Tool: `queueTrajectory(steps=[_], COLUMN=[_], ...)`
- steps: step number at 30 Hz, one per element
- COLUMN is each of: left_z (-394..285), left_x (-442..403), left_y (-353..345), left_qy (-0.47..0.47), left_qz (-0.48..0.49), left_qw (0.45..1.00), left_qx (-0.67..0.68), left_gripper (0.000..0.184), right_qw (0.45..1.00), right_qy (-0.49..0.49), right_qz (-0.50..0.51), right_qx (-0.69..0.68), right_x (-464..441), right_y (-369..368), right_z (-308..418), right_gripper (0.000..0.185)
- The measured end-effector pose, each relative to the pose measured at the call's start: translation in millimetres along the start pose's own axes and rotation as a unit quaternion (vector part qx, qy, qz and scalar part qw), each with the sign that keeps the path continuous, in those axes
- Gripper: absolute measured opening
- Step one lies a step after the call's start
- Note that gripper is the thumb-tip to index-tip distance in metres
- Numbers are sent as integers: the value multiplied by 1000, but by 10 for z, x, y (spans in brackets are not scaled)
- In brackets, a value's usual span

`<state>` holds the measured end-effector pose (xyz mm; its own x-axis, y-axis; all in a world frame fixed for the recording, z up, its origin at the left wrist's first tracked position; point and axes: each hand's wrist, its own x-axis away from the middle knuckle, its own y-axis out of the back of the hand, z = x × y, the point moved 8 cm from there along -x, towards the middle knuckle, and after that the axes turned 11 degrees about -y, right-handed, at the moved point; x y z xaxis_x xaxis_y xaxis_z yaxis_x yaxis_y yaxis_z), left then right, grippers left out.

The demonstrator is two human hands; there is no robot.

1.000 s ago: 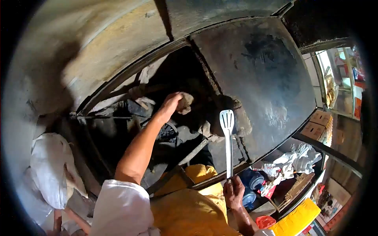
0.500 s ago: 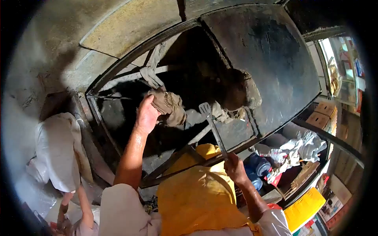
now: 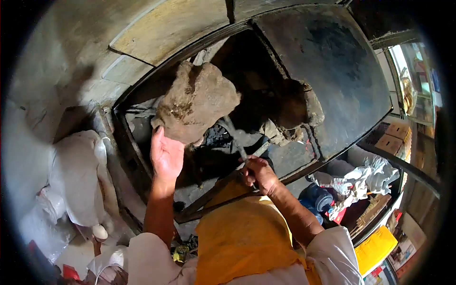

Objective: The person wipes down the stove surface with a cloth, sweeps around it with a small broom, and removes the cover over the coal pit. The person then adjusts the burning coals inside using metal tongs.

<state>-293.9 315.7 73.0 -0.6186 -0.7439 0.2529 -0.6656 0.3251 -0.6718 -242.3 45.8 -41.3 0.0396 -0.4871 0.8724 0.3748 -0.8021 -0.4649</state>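
Now left hand (image 3: 167,154) grips lobed, rumpled brown cloth (image 3: 199,102); right hand (image 3: 259,175), fingers closed, grips slim grey tool (image 3: 233,135), perhaps metal.

Blue jugs (image 3: 321,197) near crumpled sheeting (image 3: 376,174); cardboard boxes (image 3: 392,137); yellow package (image 3: 375,250).

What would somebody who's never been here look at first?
Probably the big, lumpy brown rag-like piece, held up by the left hand over a dark opening. Next might come the bright yellow apron at bottom center, and the large, dark, scuffed panel at upper right. The right hand grips a long grey tool between them.
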Motion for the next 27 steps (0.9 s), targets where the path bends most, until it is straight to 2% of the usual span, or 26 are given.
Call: queueTrajectory(steps=[2,4,5,6,9,10,11,12,13,14,15,16,17,18,20,21,22,24,26,27], left_z=[-75,-88,-87,-70,104,138,159,174,177,162,154,218,198,158,192,181,126,14,221,107], left_x=[75,115,117,110,168,147,118,89,78,75,51,-15,-41,-55,-16,-53,-88,-153,-157,-149], left_y=[218,416,431,475,727,686,657,603,559,442,341,398,464,526,732,744,820,968,1647,1805], left_qy=[-21,-16,-25,-27,22,35,41,48,46,38,28,24,17,11,16,-33,-53,-91,82,76], left_qz=[-36,-73,-59,-62,-115,-84,-73,-62,-63,-26,11,0,-30,-63,-175,-120,-110,-89,-227,-233], left_qw=[999,997,997,997,992,995,995,993,993,996,997,999,996,980,975,989,990,991,968,969], left_qx=[-33,5,30,34,36,38,61,84,88,80,71,33,-79,-190,-139,-83,-67,-32,65,21], left_gripper=[38,50,49,49,48,52,54,56,56,59,61,55,52,49,43,41,39,36,36,35], right_qw=[999,992,988,988,979,951,885,786,720,718,683,643,631,614,588,616,642,645,679,720], right_qy=[26,49,59,58,184,240,299,347,424,423,384,343,322,351,371,340,308,380,344,288], right_qz=[9,-7,-10,-12,-82,-103,-129,-151,-157,-155,-165,-174,-189,-160,-138,-141,-143,-135,-169,-169], right_qx=[-28,-114,-144,-140,21,165,334,489,526,530,599,663,681,689,705,697,688,649,626,608], right_x=[47,92,140,192,392,452,562,663,788,826,817,809,840,838,856,847,828,964,921,844], right_y=[-40,10,-1,-68,-163,-174,-236,-354,-479,-481,-462,-433,-410,-369,-401,-348,-378,-565,-387,-220], right_z=[101,154,189,211,386,463,585,649,707,718,686,656,669,628,565,530,544,604,553,514], right_gripper=[17,16,16,16,18,20,21,22,25,25,27,29,33,34,33,32,31,26,23,33])
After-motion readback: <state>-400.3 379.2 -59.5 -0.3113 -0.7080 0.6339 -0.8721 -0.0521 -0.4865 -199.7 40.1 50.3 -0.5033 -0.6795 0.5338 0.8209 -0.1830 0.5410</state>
